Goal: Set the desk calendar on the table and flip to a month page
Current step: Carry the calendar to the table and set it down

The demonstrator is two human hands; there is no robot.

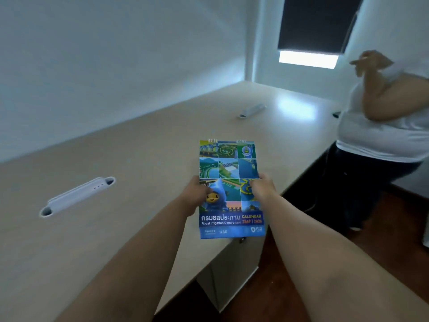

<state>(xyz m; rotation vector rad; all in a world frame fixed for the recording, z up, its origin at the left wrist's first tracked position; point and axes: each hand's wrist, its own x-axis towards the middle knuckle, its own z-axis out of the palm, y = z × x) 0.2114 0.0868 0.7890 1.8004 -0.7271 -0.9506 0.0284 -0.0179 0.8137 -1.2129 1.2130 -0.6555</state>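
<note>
The desk calendar is a spiral-bound booklet whose blue and green cover shows photo tiles, a cartoon mascot and the word CALENDAR. I hold it above the right edge of the beige table, cover facing me, spiral at the far end. My left hand grips its left edge, thumb on the cover. My right hand grips its right edge, fingers lying on the cover. The calendar is closed on its cover page and looks folded flat. Its back is hidden.
A white cable grommet strip is set into the table at left. A second white object lies farther back. Another person in a white shirt stands at the table's right side. White walls border the table; brown floor lies at right.
</note>
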